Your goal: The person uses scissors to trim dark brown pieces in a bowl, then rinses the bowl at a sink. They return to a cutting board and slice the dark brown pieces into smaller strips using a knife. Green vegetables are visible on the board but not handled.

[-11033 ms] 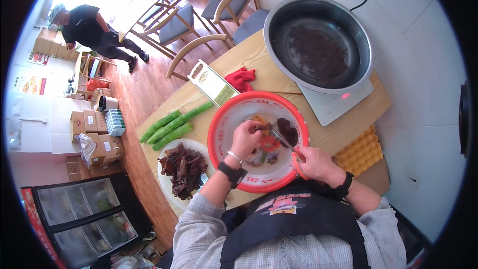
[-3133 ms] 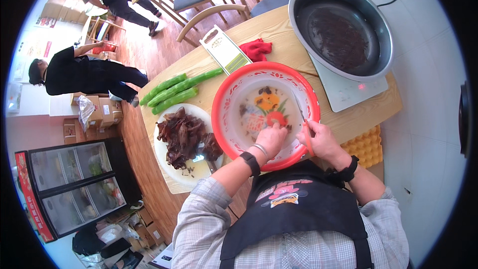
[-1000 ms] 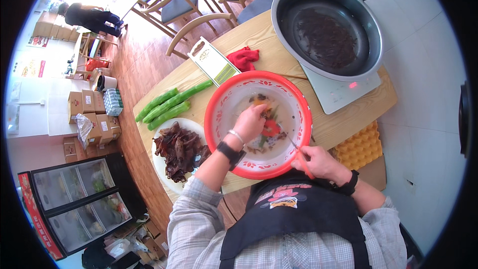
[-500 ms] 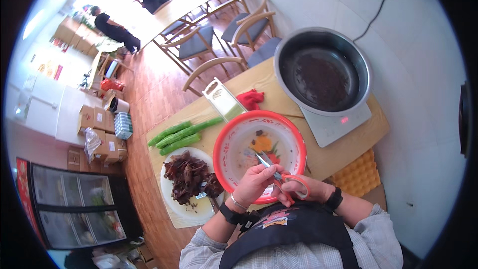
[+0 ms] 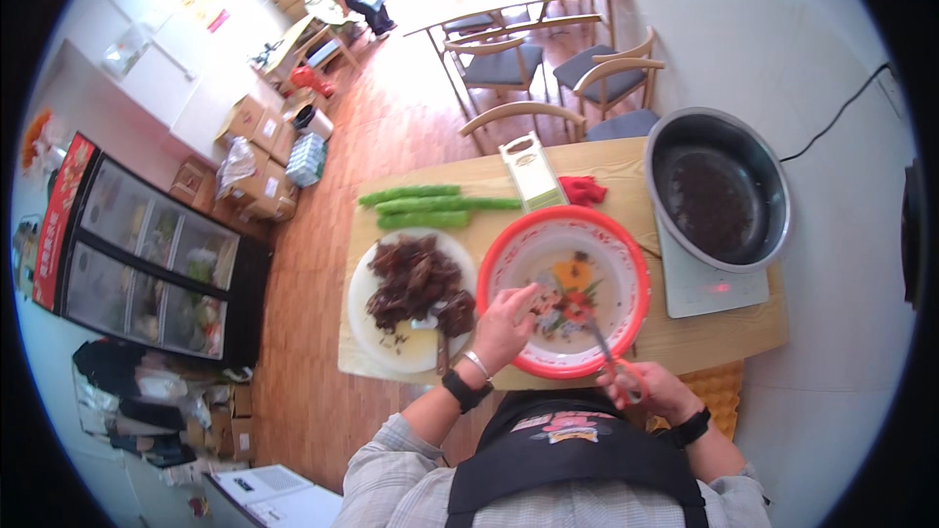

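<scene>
In my right hand (image 5: 653, 391) is a pair of scissors (image 5: 618, 369) with orange-red handles, its blades pointing up over the near right rim of a red-rimmed basin (image 5: 641, 284). The basin's white inside has a coloured pattern on its bottom and dark bits in the middle. My left hand (image 5: 504, 328) hovers over the basin's left part, fingers stretched towards these bits; I cannot make out anything held. Left of the basin, a white plate (image 5: 360, 332) bears a heap of dark brown, wrinkled pieces (image 5: 416, 279). A knife handle (image 5: 443, 352) lies at the plate's right edge.
Several green stalks (image 5: 421, 205) lie behind the plate. A white grater (image 5: 529, 168) and a red cloth (image 5: 584, 191) sit behind the basin. To the right, a big metal pot (image 5: 717, 191) stands on a white cooker (image 5: 719, 293) with a lit display. Chairs and two people are beyond.
My hands have come apart: the left moved over the basin's left part, the right drew right with the scissors. The whole view has turned leftward.
</scene>
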Motion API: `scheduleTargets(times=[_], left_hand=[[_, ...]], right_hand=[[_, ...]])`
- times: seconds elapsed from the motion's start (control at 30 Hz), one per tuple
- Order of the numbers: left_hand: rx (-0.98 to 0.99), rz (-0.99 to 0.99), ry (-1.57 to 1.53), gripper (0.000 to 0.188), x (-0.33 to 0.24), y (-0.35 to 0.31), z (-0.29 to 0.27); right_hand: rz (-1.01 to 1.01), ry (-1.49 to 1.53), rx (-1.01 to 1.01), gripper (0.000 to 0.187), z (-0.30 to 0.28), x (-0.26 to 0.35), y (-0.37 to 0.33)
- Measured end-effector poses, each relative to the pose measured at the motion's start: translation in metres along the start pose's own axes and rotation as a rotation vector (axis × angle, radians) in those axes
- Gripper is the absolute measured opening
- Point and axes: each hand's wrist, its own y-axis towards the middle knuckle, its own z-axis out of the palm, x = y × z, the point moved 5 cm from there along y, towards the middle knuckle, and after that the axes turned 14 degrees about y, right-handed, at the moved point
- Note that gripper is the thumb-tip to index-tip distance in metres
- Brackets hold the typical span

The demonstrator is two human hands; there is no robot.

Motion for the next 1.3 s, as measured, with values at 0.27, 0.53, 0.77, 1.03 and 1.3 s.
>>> scheduleTargets(times=[0.27, 0.53, 0.77, 1.03, 1.3], left_hand=[[0.329, -0.828, -0.522, 0.047, 0.077, -0.118, 0.035], [0.457, -0.992, -1.197, 0.039, 0.069, -0.089, 0.097], [0.318, -1.01, -1.377, 0.029, 0.09, -0.093, 0.143], [0.338, -0.907, -1.356, 0.032, 0.102, -0.092, 0.097], [0.224, -0.791, -1.323, 0.026, 0.119, -0.098, 0.006]], right_hand=[[-0.112, -0.026, -0.152, 0.039, 0.0, -0.019, 0.002], [-0.13, -0.161, -0.283, 0.041, 0.026, -0.029, -0.015], [-0.194, -0.027, -0.429, 0.026, 0.036, -0.079, -0.017], [-0.336, 0.062, -0.426, 0.032, 0.079, -0.095, -0.005], [-0.307, -0.09, -0.298, 0.028, 0.119, -0.088, 0.016]])
